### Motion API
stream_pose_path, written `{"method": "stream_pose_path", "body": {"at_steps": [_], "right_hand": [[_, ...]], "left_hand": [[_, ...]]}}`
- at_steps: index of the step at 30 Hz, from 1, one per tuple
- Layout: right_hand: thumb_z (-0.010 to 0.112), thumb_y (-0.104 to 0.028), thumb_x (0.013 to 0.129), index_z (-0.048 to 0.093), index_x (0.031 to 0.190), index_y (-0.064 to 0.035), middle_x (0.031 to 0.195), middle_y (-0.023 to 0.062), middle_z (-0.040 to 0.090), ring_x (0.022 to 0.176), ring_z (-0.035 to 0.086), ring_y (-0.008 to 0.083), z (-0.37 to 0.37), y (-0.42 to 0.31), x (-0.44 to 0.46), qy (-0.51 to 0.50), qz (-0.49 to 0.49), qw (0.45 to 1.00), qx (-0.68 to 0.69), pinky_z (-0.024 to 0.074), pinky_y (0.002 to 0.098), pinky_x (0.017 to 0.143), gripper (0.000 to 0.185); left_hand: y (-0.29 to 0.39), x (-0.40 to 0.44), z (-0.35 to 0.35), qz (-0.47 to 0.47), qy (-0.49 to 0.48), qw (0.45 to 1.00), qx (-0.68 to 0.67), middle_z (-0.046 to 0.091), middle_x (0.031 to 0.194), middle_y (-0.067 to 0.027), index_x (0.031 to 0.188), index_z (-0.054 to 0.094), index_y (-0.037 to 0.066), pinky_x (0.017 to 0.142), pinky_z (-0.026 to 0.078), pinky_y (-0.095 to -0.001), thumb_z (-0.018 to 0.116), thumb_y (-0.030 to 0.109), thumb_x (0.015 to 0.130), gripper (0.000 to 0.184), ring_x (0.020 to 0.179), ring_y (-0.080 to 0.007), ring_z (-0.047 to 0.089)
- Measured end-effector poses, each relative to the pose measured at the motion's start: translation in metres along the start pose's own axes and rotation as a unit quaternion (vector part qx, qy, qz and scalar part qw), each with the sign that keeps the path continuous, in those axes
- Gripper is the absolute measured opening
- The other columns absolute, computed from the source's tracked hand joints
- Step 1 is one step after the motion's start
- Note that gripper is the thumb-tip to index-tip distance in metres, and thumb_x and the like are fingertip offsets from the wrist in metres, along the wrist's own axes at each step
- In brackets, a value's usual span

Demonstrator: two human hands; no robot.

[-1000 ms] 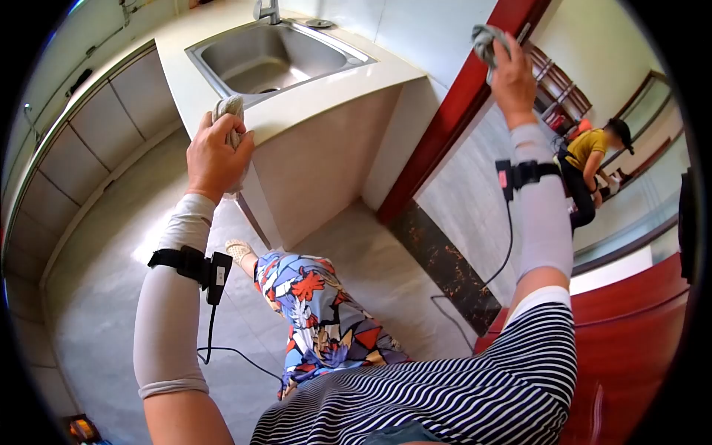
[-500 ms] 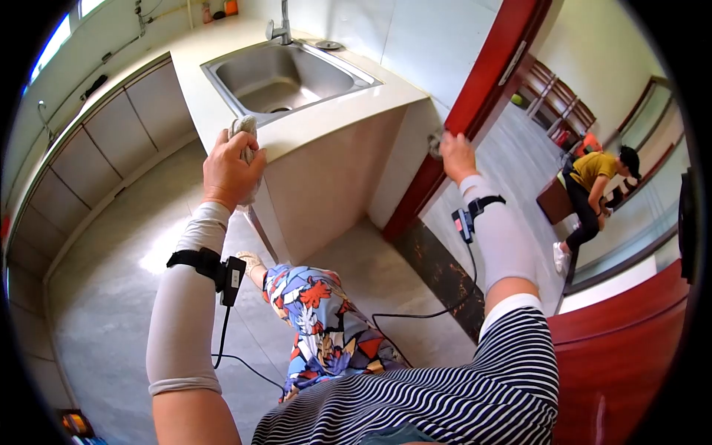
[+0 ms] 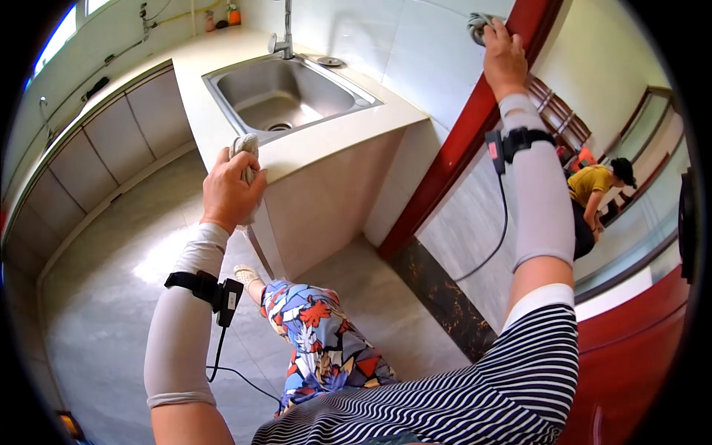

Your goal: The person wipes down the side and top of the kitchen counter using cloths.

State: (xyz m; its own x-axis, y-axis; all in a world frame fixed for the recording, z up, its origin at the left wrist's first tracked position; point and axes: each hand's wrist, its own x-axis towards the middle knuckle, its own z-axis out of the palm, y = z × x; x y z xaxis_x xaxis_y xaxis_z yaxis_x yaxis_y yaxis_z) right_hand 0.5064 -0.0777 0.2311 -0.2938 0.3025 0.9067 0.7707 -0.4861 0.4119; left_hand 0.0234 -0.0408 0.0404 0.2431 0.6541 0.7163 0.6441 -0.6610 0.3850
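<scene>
Near the front left corner of the counter, my left hand (image 3: 228, 191) is closed round a grey cloth (image 3: 245, 148). My right hand (image 3: 506, 63) is raised at the upper right, its fingers wrapped on another grey cloth (image 3: 480, 28). That cloth lies against the red door frame (image 3: 475, 111) or the wall tile beside it; which of the two it touches is hard to tell. Grey sleeves with black straps and small devices cover both forearms.
A steel sink (image 3: 285, 96) with a faucet (image 3: 282, 46) is set in the pale counter (image 3: 326, 144). The red door (image 3: 638, 363) stands at lower right. Beyond the doorway a person in a yellow top (image 3: 590, 185) bends over. Cables hang from both arms.
My right hand went down along the door frame and is now back up high with its cloth. My left hand keeps its cloth near the counter corner. The view has shifted slightly.
</scene>
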Motion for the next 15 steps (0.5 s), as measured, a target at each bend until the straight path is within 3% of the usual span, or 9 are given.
{"method": "stream_pose_path", "body": {"at_steps": [1, 2, 3, 5, 7, 11, 13, 15], "right_hand": [[0.049, -0.007, 0.088, 0.064, 0.110, -0.0106, 0.127, 0.0014, 0.058, 0.098, 0.058, 0.0345, 0.008, 0.004, 0.006, -0.019, 0.012, 1.000, -0.022, 0.0543, 0.0442, 0.081, 0.027], [0.049, -0.013, 0.090, 0.062, 0.105, -0.0100, 0.119, 0.0071, 0.061, 0.095, 0.062, 0.0354, 0.023, 0.014, 0.007, -0.106, -0.018, 0.992, -0.066, 0.0557, 0.0458, 0.078, 0.020], [0.049, -0.013, 0.090, 0.062, 0.105, -0.0100, 0.119, 0.0071, 0.061, 0.095, 0.062, 0.0354, 0.030, 0.006, 0.000, -0.107, -0.018, 0.992, -0.066, 0.0557, 0.0458, 0.078, 0.020], [0.045, -0.015, 0.093, 0.060, 0.111, -0.0042, 0.129, 0.0189, 0.054, 0.102, 0.061, 0.0352, 0.043, -0.025, -0.020, -0.238, 0.190, 0.952, 0.023, 0.0545, 0.0481, 0.083, 0.025], [0.045, -0.019, 0.094, 0.059, 0.110, 0.0003, 0.124, 0.0244, 0.055, 0.105, 0.062, 0.0357, 0.031, -0.059, -0.061, -0.274, 0.189, 0.942, 0.048, 0.0559, 0.0495, 0.080, 0.029], [0.055, -0.019, 0.088, 0.062, 0.111, 0.0008, 0.114, 0.0202, 0.064, 0.112, 0.061, 0.0363, 0.014, -0.104, -0.146, -0.385, 0.154, 0.906, 0.087, 0.0553, 0.0479, 0.083, 0.031], [0.058, -0.020, 0.080, 0.068, 0.100, -0.0032, 0.104, 0.0221, 0.067, 0.093, 0.067, 0.0392, 0.026, -0.103, -0.181, -0.516, 0.088, 0.844, 0.113, 0.0537, 0.0471, 0.083, 0.029], [0.058, -0.019, 0.078, 0.070, 0.100, -0.0048, 0.107, 0.0216, 0.067, 0.098, 0.065, 0.0381, 0.021, -0.098, -0.194, -0.545, 0.120, 0.814, 0.163, 0.0523, 0.0453, 0.087, 0.029]], "left_hand": [[-0.001, 0.000, 0.000, 0.004, -0.001, 1.000, 0.000, 0.056, 0.088, -0.0106, 0.080, 0.062, 0.012, 0.067, 0.050, -0.0429, 0.072, 0.023, 0.074, 0.016, 0.077, -0.0336, 0.060], [-0.001, 0.000, 0.001, 0.009, -0.001, 1.000, -0.002, 0.056, 0.088, -0.0108, 0.080, 0.062, 0.012, 0.067, 0.050, -0.0430, 0.072, 0.024, 0.074, 0.017, 0.077, -0.0336, 0.060], [-0.001, 0.001, 0.002, 0.008, -0.002, 1.000, -0.001, 0.056, 0.088, -0.0108, 0.080, 0.062, 0.012, 0.067, 0.050, -0.0430, 0.072, 0.024, 0.074, 0.017, 0.077, -0.0336, 0.060], [-0.002, -0.001, 0.003, 0.022, -0.001, 1.000, -0.001, 0.056, 0.088, -0.0108, 0.081, 0.063, 0.012, 0.067, 0.050, -0.0430, 0.072, 0.023, 0.074, 0.016, 0.076, -0.0337, 0.060], [-0.002, -0.002, 0.006, 0.021, 0.001, 1.000, -0.005, 0.056, 0.088, -0.0108, 0.081, 0.063, 0.013, 0.067, 0.050, -0.0430, 0.071, 0.023, 0.074, 0.015, 0.076, -0.0337, 0.060], [0.004, 0.000, 0.009, 0.007, 0.002, 1.000, -0.009, 0.056, 0.088, -0.0108, 0.081, 0.063, 0.013, 0.066, 0.050, -0.0428, 0.070, 0.024, 0.075, 0.015, 0.077, -0.0336, 0.060], [0.011, 0.002, 0.011, 0.003, -0.003, 1.000, -0.016, 0.056, 0.088, -0.0128, 0.082, 0.062, 0.009, 0.068, 0.050, -0.0423, 0.071, 0.021, 0.075, 0.016, 0.077, -0.0348, 0.060], [0.013, 0.002, 0.015, 0.014, 0.010, 1.000, -0.022, 0.056, 0.088, -0.0124, 0.082, 0.062, 0.010, 0.068, 0.050, -0.0421, 0.071, 0.021, 0.074, 0.016, 0.077, -0.0345, 0.060]]}}
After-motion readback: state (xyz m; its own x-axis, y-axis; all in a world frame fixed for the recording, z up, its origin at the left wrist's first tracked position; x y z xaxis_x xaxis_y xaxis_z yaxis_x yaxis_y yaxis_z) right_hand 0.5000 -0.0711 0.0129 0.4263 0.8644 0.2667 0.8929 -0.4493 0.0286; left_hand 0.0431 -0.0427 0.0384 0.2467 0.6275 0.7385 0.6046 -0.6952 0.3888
